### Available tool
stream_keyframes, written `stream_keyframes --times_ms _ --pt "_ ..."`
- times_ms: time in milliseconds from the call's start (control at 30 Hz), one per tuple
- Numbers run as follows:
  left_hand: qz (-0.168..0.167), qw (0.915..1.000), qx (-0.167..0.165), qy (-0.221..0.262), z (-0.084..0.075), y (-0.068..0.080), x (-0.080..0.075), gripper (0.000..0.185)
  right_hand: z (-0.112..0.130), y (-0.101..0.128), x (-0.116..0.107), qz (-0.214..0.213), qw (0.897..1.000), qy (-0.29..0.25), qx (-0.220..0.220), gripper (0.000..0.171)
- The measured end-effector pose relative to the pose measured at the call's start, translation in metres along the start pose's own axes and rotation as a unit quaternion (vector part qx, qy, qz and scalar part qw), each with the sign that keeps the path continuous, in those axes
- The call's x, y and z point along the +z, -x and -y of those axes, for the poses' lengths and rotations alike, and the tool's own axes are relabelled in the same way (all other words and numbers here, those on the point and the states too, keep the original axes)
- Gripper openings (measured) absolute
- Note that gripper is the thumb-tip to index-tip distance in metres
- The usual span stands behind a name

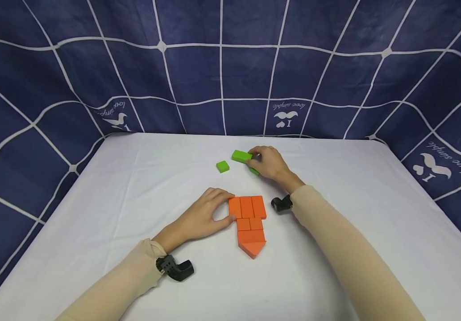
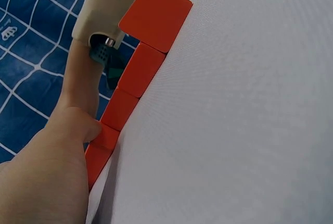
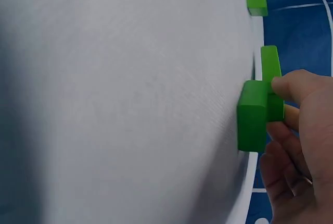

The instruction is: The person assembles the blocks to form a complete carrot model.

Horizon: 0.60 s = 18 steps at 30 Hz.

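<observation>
While the right hand (image 1: 268, 162) pinches a flat green block (image 1: 241, 155) at its near end, thumb and fingertips curled onto it, the left hand (image 1: 204, 216) rests beside the orange block figure (image 1: 249, 225), its fingers touching the left edge of the top row without closing round any piece. The two hands are well apart, the right further back on the tabletop (image 1: 134, 187), the left nearer the person.

A second green piece (image 1: 254, 171) lies partly hidden under the right palm, and a small green cube (image 1: 222, 166) sits just left of the pinched block, apart from it. The orange figure is three upright blocks in a row, two smaller squares below, a wider block and a pointed piece at the bottom.

These blocks look like rigid, light, smooth-sided pieces, easy to nudge out of line, so a grip across the short sides seems safest.

Both forearms, in beige sleeves, reach forward; the left wrist lies low on the white cloth, the right wrist bends inward. A black camera mount (image 1: 176, 267) sits at each wrist. Behind hangs a navy backdrop (image 1: 222, 71) with white lines.
</observation>
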<state>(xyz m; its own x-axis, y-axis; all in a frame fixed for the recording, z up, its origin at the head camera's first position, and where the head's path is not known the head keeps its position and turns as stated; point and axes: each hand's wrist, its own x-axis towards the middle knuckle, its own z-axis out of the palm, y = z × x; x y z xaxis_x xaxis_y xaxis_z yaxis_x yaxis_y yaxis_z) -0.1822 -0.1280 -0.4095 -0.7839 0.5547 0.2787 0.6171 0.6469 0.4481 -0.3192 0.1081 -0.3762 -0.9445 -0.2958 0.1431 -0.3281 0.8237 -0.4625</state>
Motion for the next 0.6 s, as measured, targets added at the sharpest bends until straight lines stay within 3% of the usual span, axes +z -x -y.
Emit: stream_keyframes --times_ms 600 --pt "0.005 1.0 -0.008 0.0 0.001 0.001 0.0 0.053 -0.002 0.042 -0.018 0.014 0.995 -0.086 -0.056 0.032"
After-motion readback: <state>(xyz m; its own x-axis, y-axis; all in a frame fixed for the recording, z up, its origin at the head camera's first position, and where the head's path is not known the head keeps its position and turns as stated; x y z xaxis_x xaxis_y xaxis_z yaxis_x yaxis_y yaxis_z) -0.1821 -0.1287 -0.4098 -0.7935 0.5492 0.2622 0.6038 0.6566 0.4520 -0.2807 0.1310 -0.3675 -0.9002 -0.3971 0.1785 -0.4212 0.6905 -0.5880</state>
